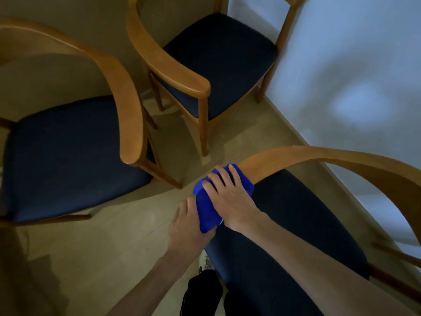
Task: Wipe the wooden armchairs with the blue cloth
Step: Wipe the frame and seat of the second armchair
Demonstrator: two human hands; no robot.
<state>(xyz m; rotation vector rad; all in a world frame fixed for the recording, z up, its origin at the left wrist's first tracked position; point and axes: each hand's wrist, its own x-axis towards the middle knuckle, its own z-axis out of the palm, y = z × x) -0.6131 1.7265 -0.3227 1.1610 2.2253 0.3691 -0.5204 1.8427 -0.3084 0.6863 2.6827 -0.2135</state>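
Cloth: our blue cloth is draped over the front end of the curved wooden armrest of the nearest armchair, at the lower right of the view.
Right hand: our right hand lies flat on top of the cloth, fingers spread and fairly straight, pressing it down onto the wood.
Left hand: our left hand sits just below and left of the cloth, touching its lower edge; its fingers go under the fabric, so we cannot tell whether they grip the cloth or the rail.
Nearest armchair: its dark navy seat cushion lies under our right forearm, and the armrest sweeps away to the right edge.
Other armchairs: a second wooden armchair stands at the left and a third at the top, against the pale wall; both have dark seats.
Floor: beige tiles run between the three chairs.
Below: something dark shows at the bottom centre; we cannot tell what it is.
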